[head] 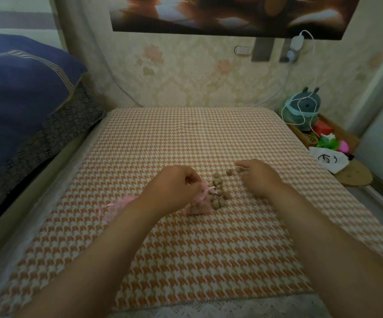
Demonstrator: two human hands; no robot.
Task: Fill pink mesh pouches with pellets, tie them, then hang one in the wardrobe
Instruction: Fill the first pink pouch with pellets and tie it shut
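A pink mesh pouch (198,206) holding some pellets lies on the orange houndstooth cloth (186,249). My left hand (174,187) pinches the pouch's top edge by its pink ribbon. Just right of the pouch is a loose pile of brown pellets (219,193). My right hand (259,177) reaches past the pile, its fingertips pinching a single pellet (238,169), with another stray pellet (229,172) beside it. A second pink mesh pouch (117,207) lies flat, partly hidden under my left forearm.
A blue blanket (20,99) is heaped on the bed to the left. At the right sit a plush toy (305,106) with a white cable, a white drawstring bag (329,160), colourful items and a cork mat (355,175). Floral wallpaper backs the surface.
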